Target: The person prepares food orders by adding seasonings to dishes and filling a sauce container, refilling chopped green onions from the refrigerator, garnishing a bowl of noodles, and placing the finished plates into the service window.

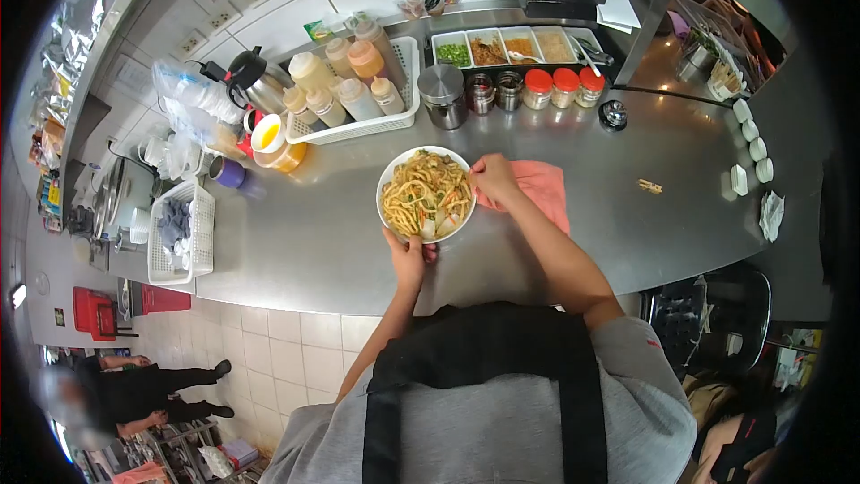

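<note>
A white round bowl [381, 202] full of thick fried noodles [423, 188] with pale vegetable pieces stands on the steel counter in front of me. My left hand [409, 260] grips its lower left rim, thumb on the edge and fingers partly hidden under the bowl. My right hand [495, 179] has its bent fingers closed at the right rim; the fingertips are too small to make out fully. Under and beside that hand lies a pink cloth [542, 193], its left end reaching close to the bowl.
Squeeze bottles in a white basket [358, 132], a steel canister [442, 97], red-lidded jars [564, 85] and a topping tray [502, 47] line the back. A call bell [613, 115] and wooden pieces [649, 186] lie right. A person [134, 392] stands at lower left.
</note>
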`<state>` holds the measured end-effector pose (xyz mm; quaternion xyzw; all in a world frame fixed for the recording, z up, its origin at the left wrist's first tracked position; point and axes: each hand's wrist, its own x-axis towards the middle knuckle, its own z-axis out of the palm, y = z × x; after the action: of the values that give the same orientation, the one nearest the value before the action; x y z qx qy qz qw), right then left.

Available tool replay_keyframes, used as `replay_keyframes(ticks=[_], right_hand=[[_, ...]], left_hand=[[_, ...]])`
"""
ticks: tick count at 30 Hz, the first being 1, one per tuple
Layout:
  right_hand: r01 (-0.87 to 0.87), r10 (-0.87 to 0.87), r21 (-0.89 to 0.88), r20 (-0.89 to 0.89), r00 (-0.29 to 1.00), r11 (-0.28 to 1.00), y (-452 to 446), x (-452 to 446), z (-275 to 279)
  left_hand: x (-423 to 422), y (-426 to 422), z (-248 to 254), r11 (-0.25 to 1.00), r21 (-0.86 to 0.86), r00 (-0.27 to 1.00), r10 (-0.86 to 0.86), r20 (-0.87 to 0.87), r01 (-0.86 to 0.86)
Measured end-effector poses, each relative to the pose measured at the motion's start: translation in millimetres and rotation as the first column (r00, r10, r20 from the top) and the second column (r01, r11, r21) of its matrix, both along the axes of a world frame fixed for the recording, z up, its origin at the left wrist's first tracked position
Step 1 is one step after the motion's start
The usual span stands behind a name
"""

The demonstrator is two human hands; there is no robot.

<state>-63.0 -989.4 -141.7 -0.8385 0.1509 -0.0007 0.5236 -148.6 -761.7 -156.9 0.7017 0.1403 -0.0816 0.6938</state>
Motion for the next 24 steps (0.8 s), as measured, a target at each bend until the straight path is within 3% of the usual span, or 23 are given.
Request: replay_keyframes(ticks=[4, 8, 11, 14, 15, 18, 21, 24], right_hand=[[-0.196, 0.190, -0.110, -0.062, 0.980, 0.974, -15, 36, -7], [-0.254, 0.238, -0.106, -0.142, 0.961, 0.961, -18, 66, -4], [-0.352, 0.329, -0.221, -0.133, 0.935, 0.910, -17, 92, -5], [-0.371, 0.347, -0.181, -0.153, 0.925, 0.911, -14, 110, -2], [-0.357, 0.344, -0.136, -0.109, 0.933, 0.924, -15, 110, -3], [-0.314, 0.309, -0.004, -0.166, 0.937, 0.950, -18, 97, -1], [-0.240, 0.234, -0.010, -0.175, 0.956, 0.971, -20, 75, 0], [-0.116, 0.116, -0.016, -0.027, 0.993, 0.993, -19, 50, -11]], left_hand=[[12, 13, -9, 0.998, -0.012, 0.998, -0.069, 0.003, 0.069], [21, 22, -9, 0.989, -0.025, 0.990, -0.143, 0.010, 0.144], [38, 37, -12, 0.963, -0.017, 0.962, -0.269, 0.051, 0.270], [64, 58, -11, 0.936, -0.013, 0.935, -0.353, -0.037, 0.353], [73, 67, -6, 0.907, -0.010, 0.907, -0.422, -0.010, 0.422], [89, 74, -4, 0.901, 0.100, 0.902, -0.428, 0.058, 0.422], [60, 61, -28, 0.995, 0.041, 0.978, 0.079, 0.192, -0.088], [15, 34, -33, 0.970, -0.089, 0.965, 0.237, 0.111, -0.228]])
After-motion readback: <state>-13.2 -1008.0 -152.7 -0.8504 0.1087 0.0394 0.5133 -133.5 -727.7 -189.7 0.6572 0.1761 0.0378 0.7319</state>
